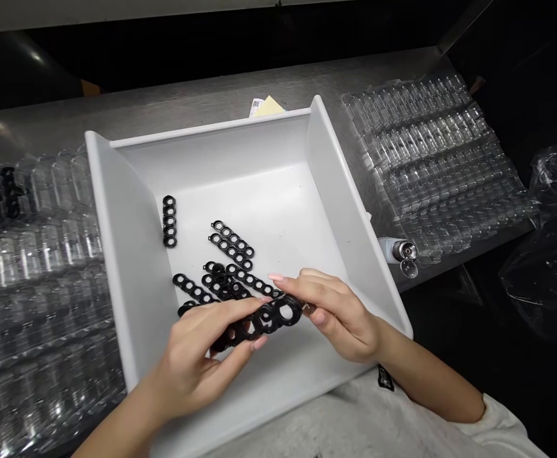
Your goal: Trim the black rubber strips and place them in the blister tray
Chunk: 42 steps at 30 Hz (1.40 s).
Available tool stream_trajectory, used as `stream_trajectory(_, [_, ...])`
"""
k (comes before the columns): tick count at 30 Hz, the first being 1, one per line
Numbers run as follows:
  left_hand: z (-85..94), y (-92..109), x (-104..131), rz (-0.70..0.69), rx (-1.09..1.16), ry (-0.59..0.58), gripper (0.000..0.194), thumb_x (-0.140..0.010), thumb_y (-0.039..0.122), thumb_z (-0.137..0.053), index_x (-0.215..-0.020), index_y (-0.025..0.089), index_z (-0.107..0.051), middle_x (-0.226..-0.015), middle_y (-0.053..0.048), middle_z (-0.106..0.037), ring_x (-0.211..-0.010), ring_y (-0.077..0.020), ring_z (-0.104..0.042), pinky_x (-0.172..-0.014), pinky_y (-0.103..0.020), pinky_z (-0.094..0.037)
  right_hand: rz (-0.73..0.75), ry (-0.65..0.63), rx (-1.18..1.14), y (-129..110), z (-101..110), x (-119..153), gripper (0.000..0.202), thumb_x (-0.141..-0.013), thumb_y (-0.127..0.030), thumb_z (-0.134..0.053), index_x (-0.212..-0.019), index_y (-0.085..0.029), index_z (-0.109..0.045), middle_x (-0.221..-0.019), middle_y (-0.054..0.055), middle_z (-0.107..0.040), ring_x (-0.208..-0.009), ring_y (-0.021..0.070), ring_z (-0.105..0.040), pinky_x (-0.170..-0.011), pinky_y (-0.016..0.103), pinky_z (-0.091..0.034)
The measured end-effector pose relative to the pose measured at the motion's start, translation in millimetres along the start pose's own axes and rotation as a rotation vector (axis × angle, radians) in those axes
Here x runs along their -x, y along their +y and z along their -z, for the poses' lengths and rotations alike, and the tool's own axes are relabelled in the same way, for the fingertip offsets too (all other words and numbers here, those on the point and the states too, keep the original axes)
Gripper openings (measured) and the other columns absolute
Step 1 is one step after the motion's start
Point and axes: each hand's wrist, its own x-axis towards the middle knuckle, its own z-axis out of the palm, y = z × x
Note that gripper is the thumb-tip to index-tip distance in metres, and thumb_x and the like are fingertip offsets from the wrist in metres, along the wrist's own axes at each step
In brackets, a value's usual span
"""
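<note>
My left hand (202, 356) grips a black strip with a row of round holes (259, 321) between thumb and fingers, above the front of a white bin (216, 130). At the strip's right end, my right hand (338, 312) pinches with thumb and fingers; its index finger stretches along the top. What sits between those right fingertips is mostly hidden. Under the hands, several more black strips lie loosely on the bin floor, some overlapping. One separate strip (169, 221) rests near the bin's left wall.
Clear plastic trays (426, 152) lie stacked at the right, and more (39, 305) at the left, with black pieces in one. A small metal-capped bottle (402, 250) stands outside the right wall. Behind the bin lies a yellow paper (269, 106); a clear bag (545, 254) hangs far right.
</note>
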Motion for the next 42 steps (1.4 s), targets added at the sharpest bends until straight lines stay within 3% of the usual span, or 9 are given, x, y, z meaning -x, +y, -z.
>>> stream_trajectory(10, [-0.5, 0.4, -1.5, -0.007, 0.021, -0.006, 0.043, -0.085, 0.013, -0.065, -0.126, 0.021, -0.057, -0.094, -0.003, -0.074, -0.069, -0.0127, -0.068, -0.063, -0.022, -0.055, 0.022, 0.01, 0.026, 0.4, -0.4, -1.2, 0.047, -0.105, -0.031, -0.031, -0.149, -0.02, -0.038, -0.114, 0.009, -0.067, -0.076, 0.0152, -0.053, -0.074, 0.033, -0.046])
stream_trajectory(15, [-0.6, 1.5, -5.2, -0.073, 0.047, 0.011, 0.038, -0.086, 0.013, -0.064, -0.124, 0.015, -0.059, -0.091, -0.004, -0.074, -0.068, -0.0114, -0.067, -0.061, -0.02, -0.054, 0.061, 0.048, 0.032, 1.6, -2.3, -1.8, 0.045, -0.105, -0.03, -0.033, -0.145, -0.015, -0.043, -0.105, 0.009, -0.068, -0.073, 0.0143, -0.05, -0.073, 0.032, -0.045])
stream_trajectory(20, [-2.1, 2.0, -8.3, -0.069, 0.051, -0.005, 0.037, -0.087, 0.014, -0.063, -0.123, 0.015, -0.059, -0.089, -0.003, -0.073, -0.067, -0.0105, -0.066, -0.061, -0.018, -0.053, 0.056, 0.079, 0.058, 0.9, -2.4, -1.8, 0.042, -0.104, -0.03, -0.034, -0.141, -0.014, -0.048, -0.079, 0.003, -0.062, -0.07, 0.0143, -0.049, -0.072, 0.032, -0.044])
stream_trajectory(25, [-2.1, 2.0, -6.8, -0.064, 0.049, -0.011, 0.036, -0.087, 0.015, -0.063, -0.123, 0.016, -0.059, -0.091, -0.004, -0.074, -0.069, -0.0113, -0.067, -0.063, -0.02, -0.055, 0.069, 0.098, 0.095, 0.4, -2.7, -3.1, 0.04, -0.104, -0.031, -0.035, -0.138, -0.016, -0.051, -0.077, 0.002, -0.061, -0.069, 0.0138, -0.049, -0.072, 0.032, -0.044])
stream_trajectory(29, [-1.9, 1.7, -5.0, -0.053, 0.052, -0.008, 0.037, -0.087, 0.015, -0.064, -0.123, 0.016, -0.058, -0.097, -0.006, -0.074, -0.072, -0.0118, -0.068, -0.066, -0.02, -0.057, 0.066, 0.215, 0.087, 0.9, -5.4, -1.7, 0.034, -0.103, -0.03, -0.041, -0.131, -0.018, -0.054, -0.074, 0.001, -0.057, -0.07, 0.0138, -0.05, -0.069, 0.032, -0.045])
stream_trajectory(33, [-2.4, 1.1, -4.0, -0.043, 0.069, -0.013, 0.039, -0.086, 0.013, -0.063, -0.125, 0.017, -0.058, -0.1, -0.007, -0.074, -0.074, -0.0129, -0.07, -0.065, -0.02, -0.058, -0.012, 0.378, -0.083, 2.0, -7.8, 2.9, 0.022, -0.1, -0.028, -0.048, -0.121, -0.023, -0.05, -0.08, 0.0, -0.054, -0.072, 0.0129, -0.055, -0.063, 0.027, -0.047])
stream_trajectory(36, [-3.1, 0.7, -4.1, -0.044, 0.07, -0.007, 0.039, -0.087, 0.013, -0.063, -0.125, 0.016, -0.057, -0.102, -0.007, -0.074, -0.074, -0.0127, -0.069, -0.065, -0.02, -0.057, -0.012, 0.383, -0.117, 1.7, -7.0, 3.6, 0.01, -0.1, -0.024, -0.047, -0.106, -0.02, -0.054, -0.081, 0.002, -0.055, -0.073, 0.0123, -0.056, -0.061, 0.026, -0.047])
stream_trajectory(42, [-3.2, 2.0, -6.2, -0.045, 0.067, -0.013, 0.04, -0.087, 0.012, -0.063, -0.126, 0.018, -0.057, -0.098, -0.006, -0.074, -0.071, -0.0125, -0.069, -0.063, -0.021, -0.057, -0.019, 0.362, -0.066, -2.3, -3.8, 0.1, 0.018, -0.1, -0.02, -0.045, -0.095, -0.016, -0.062, -0.075, 0.002, -0.057, -0.064, 0.0105, -0.053, -0.057, 0.025, -0.046])
